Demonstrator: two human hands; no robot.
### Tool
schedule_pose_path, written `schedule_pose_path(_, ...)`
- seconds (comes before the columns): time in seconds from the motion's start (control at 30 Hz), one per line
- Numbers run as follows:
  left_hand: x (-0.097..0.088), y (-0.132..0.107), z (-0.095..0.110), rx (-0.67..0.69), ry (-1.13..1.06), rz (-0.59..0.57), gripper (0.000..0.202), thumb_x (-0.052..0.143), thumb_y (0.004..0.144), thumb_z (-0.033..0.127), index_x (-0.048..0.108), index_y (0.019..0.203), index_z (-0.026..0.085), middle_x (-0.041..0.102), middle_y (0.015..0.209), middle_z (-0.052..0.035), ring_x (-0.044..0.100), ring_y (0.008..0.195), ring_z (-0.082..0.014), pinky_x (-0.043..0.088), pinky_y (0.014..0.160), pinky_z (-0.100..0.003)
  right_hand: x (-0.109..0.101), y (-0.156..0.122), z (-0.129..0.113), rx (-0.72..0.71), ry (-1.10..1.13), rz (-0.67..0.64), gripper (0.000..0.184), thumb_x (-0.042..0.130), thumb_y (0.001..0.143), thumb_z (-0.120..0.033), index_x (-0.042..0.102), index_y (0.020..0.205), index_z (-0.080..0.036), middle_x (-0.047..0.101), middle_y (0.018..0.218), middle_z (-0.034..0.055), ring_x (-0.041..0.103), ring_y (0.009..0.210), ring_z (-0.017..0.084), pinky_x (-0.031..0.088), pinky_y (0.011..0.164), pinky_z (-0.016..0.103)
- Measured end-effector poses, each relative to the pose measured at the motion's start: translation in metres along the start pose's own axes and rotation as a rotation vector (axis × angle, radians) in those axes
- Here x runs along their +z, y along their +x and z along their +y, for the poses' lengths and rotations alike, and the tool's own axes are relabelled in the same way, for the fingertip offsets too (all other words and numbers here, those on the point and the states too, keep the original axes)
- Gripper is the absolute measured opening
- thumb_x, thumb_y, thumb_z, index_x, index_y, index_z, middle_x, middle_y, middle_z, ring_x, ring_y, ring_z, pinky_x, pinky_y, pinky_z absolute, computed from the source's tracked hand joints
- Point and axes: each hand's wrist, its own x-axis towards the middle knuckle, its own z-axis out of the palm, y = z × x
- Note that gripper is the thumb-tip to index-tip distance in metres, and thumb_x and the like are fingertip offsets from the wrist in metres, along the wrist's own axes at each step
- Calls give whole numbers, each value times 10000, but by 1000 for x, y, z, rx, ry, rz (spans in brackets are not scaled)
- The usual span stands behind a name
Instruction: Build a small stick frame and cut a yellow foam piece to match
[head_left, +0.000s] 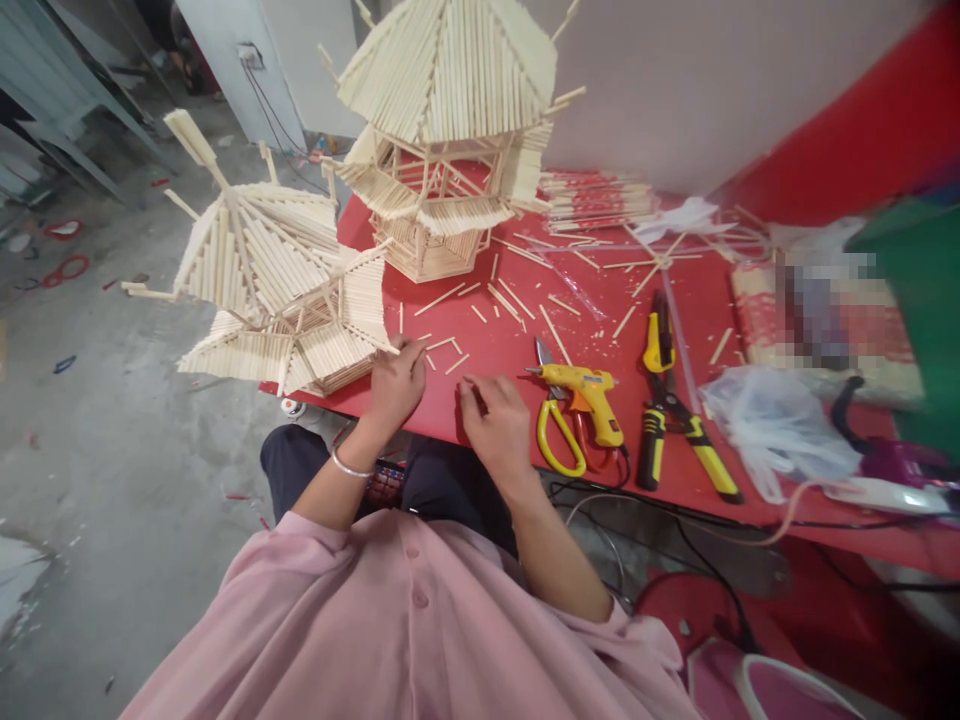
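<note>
My left hand (395, 383) rests on the red table (510, 345), its fingers closed on a short wooden stick (439, 344) beside the low stick-built roof model (277, 290). My right hand (495, 420) lies close to it on the table edge with fingers curled and pinched; what it holds is too small to make out. A taller stick-built pagoda model (446, 130) stands further back. Several loose cut sticks (510, 300) lie scattered between the models and my hands.
A yellow glue gun (589, 395) lies over yellow-handled scissors (559, 440) right of my right hand. Yellow-black cutters (664, 410), a clear plastic bag (772, 425), packs of sticks (600, 200) and cables sit further right. Concrete floor lies to the left.
</note>
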Motion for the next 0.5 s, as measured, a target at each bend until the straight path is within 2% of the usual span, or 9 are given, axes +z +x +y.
schedule_pose_path(0.1,-5,-12,4,-108,110,17,234,503,951,258,720,937,172,690,888,-88,637,822,-200,468,787,-311,-15,-15,4,-46,-50,6,357,437,995,-371,736,1047,-183,735,960,97,667,908,188,491,855,286)
schedule_pose_path(0.2,-4,-13,14,-171,207,-38,236,561,926,341,708,852,172,685,869,-93,639,781,-210,438,681,-297,-41,-18,12,-53,-168,121,338,466,982,-377,742,1013,-185,741,947,94,669,911,192,488,875,292)
schedule_pose_path(0.27,-2,-10,21,-178,244,-66,235,591,904,372,696,840,173,687,910,-99,642,781,-213,416,640,-292,-64,-17,21,12,-264,229,326,469,968,-368,736,1028,-191,736,1005,106,663,956,215,485,895,323)
schedule_pose_path(0.33,1,-7,25,-185,274,-71,213,602,887,369,685,855,176,684,937,-100,642,781,-216,402,617,-292,-87,-18,31,96,-371,277,324,484,942,-359,722,1091,-197,716,1067,131,644,1012,261,483,897,376)
schedule_pose_path(0.43,2,-7,26,-206,303,-66,163,578,888,314,670,879,180,675,935,-96,641,786,-219,393,607,-292,-112,-25,47,206,-488,268,377,551,865,-358,699,1163,-181,680,1146,173,610,1086,335,486,858,435)
schedule_pose_path(0.5,1,-7,23,-192,268,-75,150,545,903,271,659,877,177,669,937,-104,640,798,-223,398,614,-292,-119,-30,57,268,-506,220,427,570,831,-365,685,1192,-169,669,1160,189,608,1087,356,492,812,444)
